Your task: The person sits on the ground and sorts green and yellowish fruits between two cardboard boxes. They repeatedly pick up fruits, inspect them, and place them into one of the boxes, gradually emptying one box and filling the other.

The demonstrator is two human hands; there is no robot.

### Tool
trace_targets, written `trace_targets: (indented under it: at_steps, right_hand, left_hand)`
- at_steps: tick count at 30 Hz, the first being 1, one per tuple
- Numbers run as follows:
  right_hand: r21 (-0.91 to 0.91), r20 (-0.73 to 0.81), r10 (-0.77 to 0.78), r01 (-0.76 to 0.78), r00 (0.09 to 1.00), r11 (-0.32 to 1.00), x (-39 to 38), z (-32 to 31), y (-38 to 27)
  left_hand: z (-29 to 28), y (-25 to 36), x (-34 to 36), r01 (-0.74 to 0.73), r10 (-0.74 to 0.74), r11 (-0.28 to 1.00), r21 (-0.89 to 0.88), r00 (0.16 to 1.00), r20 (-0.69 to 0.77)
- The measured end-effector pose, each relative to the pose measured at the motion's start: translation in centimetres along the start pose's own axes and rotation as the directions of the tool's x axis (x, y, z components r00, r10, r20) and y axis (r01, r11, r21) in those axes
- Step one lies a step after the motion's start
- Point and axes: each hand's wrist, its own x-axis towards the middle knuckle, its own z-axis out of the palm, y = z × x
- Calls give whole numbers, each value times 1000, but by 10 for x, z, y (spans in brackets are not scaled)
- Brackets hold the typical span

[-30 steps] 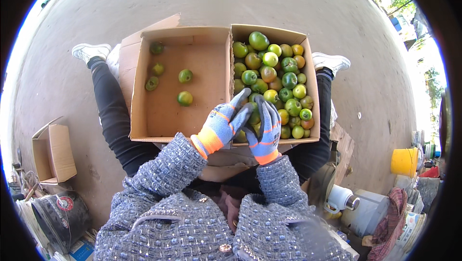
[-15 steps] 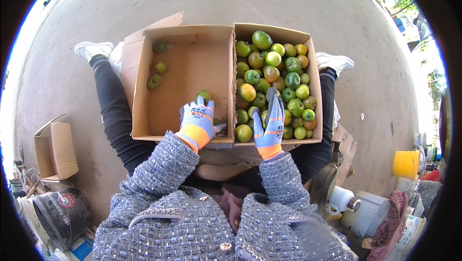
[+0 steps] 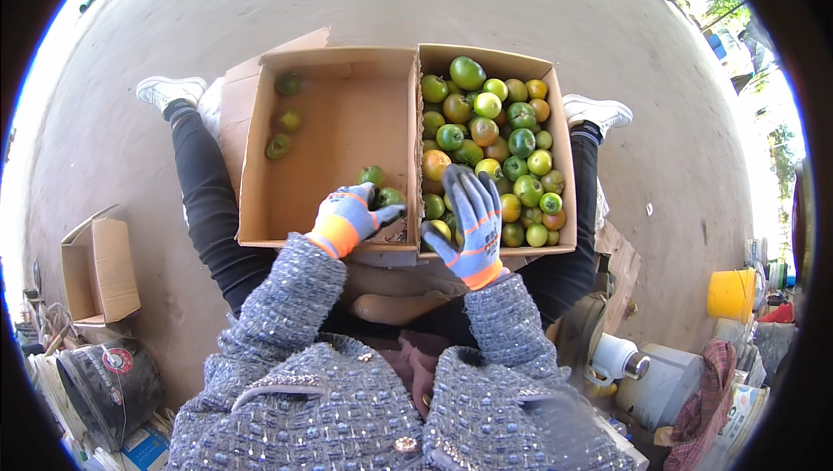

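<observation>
My left hand (image 3: 345, 217), in a blue-and-orange glove with dark fingertips, is at the front right of the open left cardboard box (image 3: 317, 124), fingers apart beside a green tomato (image 3: 390, 199); another (image 3: 371, 175) lies just beyond it. Smaller green tomatoes (image 3: 278, 146) rest along that box's left side. My gloved right hand (image 3: 470, 223) is open over the front left of the right box (image 3: 562, 158), thumb spread, fingers over the fruit. That box holds several green, yellowish and orange-tinged tomatoes (image 3: 521, 141), some hidden under my hand.
My legs (image 3: 200, 184) flank both boxes on the concrete floor (image 3: 130, 167). At left are an empty carton (image 3: 95, 271) and a black bucket (image 3: 104, 393); at right, a yellow bucket (image 3: 729, 293), a white flask (image 3: 612, 358) and a checked cloth (image 3: 707, 410).
My hands were together over a fruit in the right box. They have parted: my left hand moved left into the left box, where tomatoes now sit at the front right; my right stayed over the fruit.
</observation>
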Motion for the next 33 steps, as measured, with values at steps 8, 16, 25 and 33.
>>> trace_targets:
  at_steps: [8, 16, 25, 33]
  right_hand:
    - [47, 2, 36, -36, 999, 998, 2, 2, -17]
    - [100, -293, 262, -243, 920, 965, -2, -6, 14]
    - [55, -68, -50, 54, 996, 997, 4, -12, 2]
    - [31, -46, 24, -23, 999, 999, -5, -1, 0]
  left_hand:
    - [-15, 13, -20, -275, 251, 852, -446, 961, -114]
    - [5, -5, 41, -64, 61, 869, 490, 998, 21]
    - [-20, 12, -1, -91, 125, 708, -700, 992, -2]
    - [-21, 27, -14, -390, 369, 840, -377, 920, -130]
